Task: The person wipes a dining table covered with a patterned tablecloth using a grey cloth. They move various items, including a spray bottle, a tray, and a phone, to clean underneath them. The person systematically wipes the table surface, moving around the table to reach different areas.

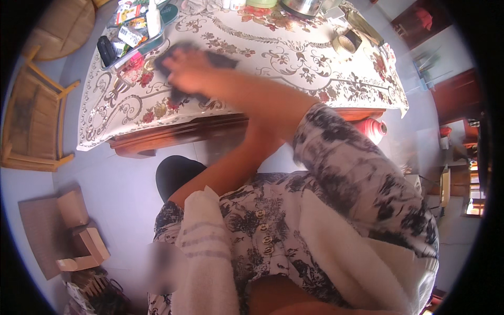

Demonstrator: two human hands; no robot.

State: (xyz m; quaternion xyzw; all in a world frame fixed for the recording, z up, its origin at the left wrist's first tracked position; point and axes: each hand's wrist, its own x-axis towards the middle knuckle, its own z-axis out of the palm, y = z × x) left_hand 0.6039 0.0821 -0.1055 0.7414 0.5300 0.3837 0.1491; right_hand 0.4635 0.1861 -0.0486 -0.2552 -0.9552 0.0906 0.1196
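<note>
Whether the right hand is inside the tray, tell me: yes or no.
No, the right hand is spread over a dark cloth on the table, outside the tray.

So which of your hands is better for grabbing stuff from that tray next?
Probably the right hand: it reaches out over the table, near the tray. The left forearm is farther away, and its hand is hard to make out where the arms cross.

Bright tablecloth, blurred right hand, fisheye-bent edges
</note>
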